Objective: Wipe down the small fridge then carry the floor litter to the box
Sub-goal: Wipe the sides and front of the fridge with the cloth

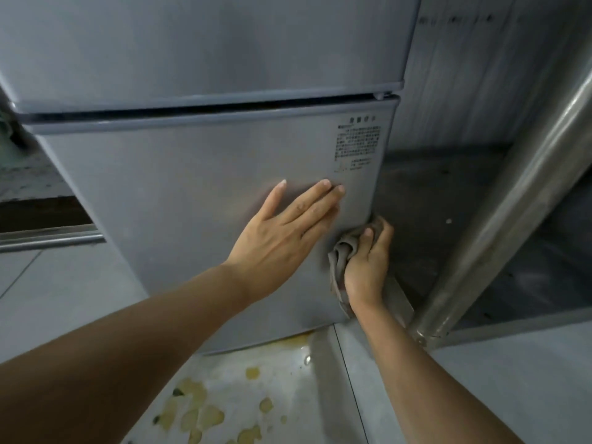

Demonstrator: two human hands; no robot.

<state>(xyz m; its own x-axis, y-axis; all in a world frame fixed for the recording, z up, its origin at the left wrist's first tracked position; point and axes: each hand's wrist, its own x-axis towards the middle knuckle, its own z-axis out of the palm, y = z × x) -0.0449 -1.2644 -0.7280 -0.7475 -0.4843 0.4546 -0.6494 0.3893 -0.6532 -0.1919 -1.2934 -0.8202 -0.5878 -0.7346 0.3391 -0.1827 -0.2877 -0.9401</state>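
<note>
The small grey fridge (pixel 179 174) filled the upper and middle of the head view, its two doors parted by a dark seam, with a block of printed text (pixel 358 142) too small to read near the upper right corner of the lower door. The left hand (pixel 285 229) lay flat on that lower door, fingers straight and pointing toward 2 o'clock, thumb spread toward 12 o'clock, its grip apart and holding nothing. Just beside it, at about 4 o'clock, the right hand (pixel 368 261) had its grip clamped on a crumpled grey-brown cloth (pixel 341 254), fingers curled round it with the thumb on top, pressing the cloth against the lower right edge of the fridge door; a tail of the cloth hung down below the wrist. Both bare forearms reached in from the bottom of the view. To the right of the fridge, at 3 o'clock, a shiny metal pipe (pixel 499 200) ran at a slant down to the floor, with a dark, dusty recess behind it. On the pale floor (pixel 64 283) at 6 o'clock from the fridge lay yellowish stains and scraps of litter (pixel 198 411), touching the floor just under the fridge's base and well apart from both hands.
</note>
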